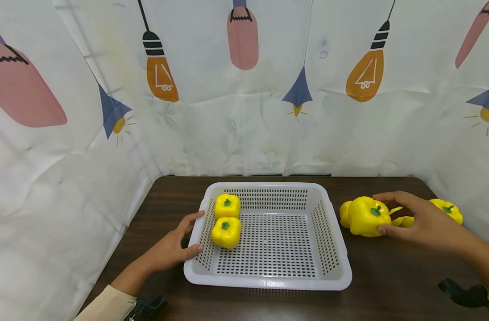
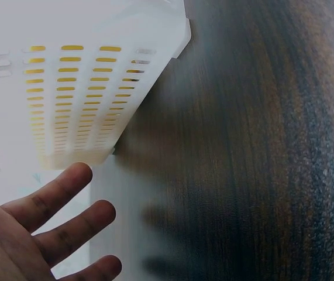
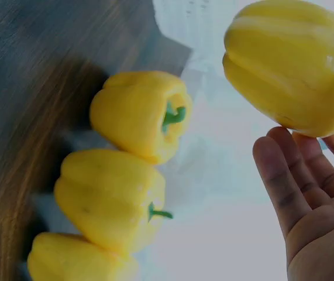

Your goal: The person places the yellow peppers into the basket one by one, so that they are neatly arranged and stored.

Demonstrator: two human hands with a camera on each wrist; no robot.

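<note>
A yellow bell pepper (image 1: pixel 365 217) with a green stem is pinched between the thumb and fingers of my right hand (image 1: pixel 423 223). From the right wrist, that pepper (image 3: pixel 286 61) appears raised beside several others standing in a row. At the left side of the white perforated basket (image 1: pixel 268 283), my left hand (image 1: pixel 174 245) rests its thumb and a fingertip on the rim. Its other fingers (image 2: pixel 67 231) are spread and fairly straight beside the basket's slotted wall. Inside the basket, two yellow bell peppers, a rear one (image 1: pixel 227 206) and a front one (image 1: pixel 226 232), sit along the left wall.
To the basket's right stand more yellow bell peppers, one (image 1: pixel 448 209) partly behind my right hand and another (image 1: pixel 343 214) overlapped by the held one. The dark wooden table (image 1: pixel 393 276) meets a white printed curtain (image 1: pixel 244 138) at the back and sides.
</note>
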